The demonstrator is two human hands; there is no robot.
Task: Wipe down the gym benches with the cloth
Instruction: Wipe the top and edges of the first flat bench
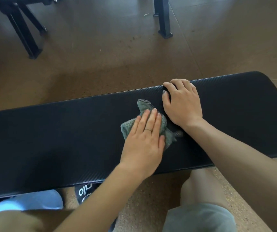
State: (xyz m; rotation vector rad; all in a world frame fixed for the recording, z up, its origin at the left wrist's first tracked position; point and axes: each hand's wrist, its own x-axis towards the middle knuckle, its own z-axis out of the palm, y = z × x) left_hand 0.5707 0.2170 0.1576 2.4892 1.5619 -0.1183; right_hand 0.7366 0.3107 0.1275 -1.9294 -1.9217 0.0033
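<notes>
- My left hand is lying flat on the cloth, fingers straight and held side by side, pressing it onto the middle of the bench pad.
- My right hand is resting just beside the cloth, fingers slightly spread and hooking over the pad's far edge; I am judging that it is bracing me.
- Step in hand: I am wiping the top of 1 bench, about mid-length.
- Next move, as I judge it: I am needing even palm pressure and long strokes toward either end, with the right hand lifting clear of the path.
- The cloth is grey-green, ribbed, crumpled, with a stitched edge showing.
- The pad is black, long, round-cornered, with a fine woven-looking grain.
- The floor is brown and speckled; black metal legs are standing well beyond.
</notes>
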